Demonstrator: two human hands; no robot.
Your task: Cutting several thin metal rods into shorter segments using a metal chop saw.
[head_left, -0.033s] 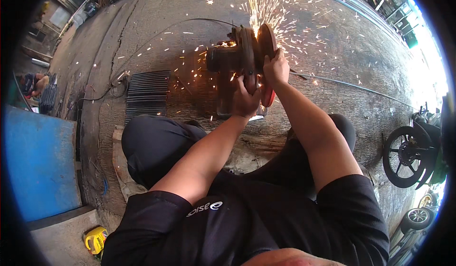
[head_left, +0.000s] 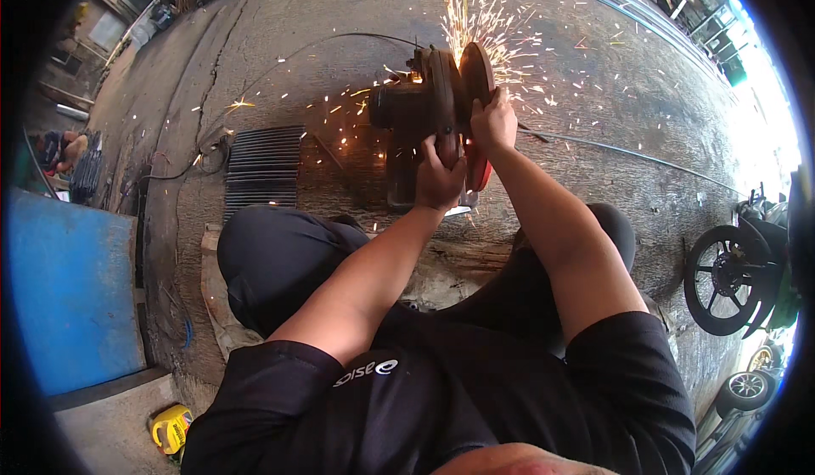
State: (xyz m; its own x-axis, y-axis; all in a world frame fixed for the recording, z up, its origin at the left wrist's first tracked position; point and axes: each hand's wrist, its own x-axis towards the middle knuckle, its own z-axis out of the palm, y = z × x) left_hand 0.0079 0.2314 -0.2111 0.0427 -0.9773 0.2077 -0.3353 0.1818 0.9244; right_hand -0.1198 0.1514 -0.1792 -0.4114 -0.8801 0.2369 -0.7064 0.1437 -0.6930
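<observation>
A chop saw point(head_left: 403, 106) stands on the floor in front of me, throwing a fan of sparks point(head_left: 484, 16) from its far end. My left hand point(head_left: 441, 178) is closed round the saw's handle point(head_left: 450, 148). To the right of it, my right hand point(head_left: 495, 123) grips a round reddish-brown disc point(head_left: 478, 67) that stands on edge beside the saw arm. Whether this disc is a part of the saw I cannot tell. A long thin metal rod point(head_left: 628, 148) runs out from the saw to the right. The cutting point is hidden behind the saw arm and the disc.
Left of the saw lies a row of dark cut bars point(head_left: 263, 165). A cable point(head_left: 297, 50) curves over the floor. A blue panel point(head_left: 76, 288) and a yellow container point(head_left: 171, 428) are at the left, a motorcycle point(head_left: 734, 275) at the right, long bars point(head_left: 611, 4) at the far right.
Only the spray of sparks differs in shape. Both hands, the saw and the disc stay in place.
</observation>
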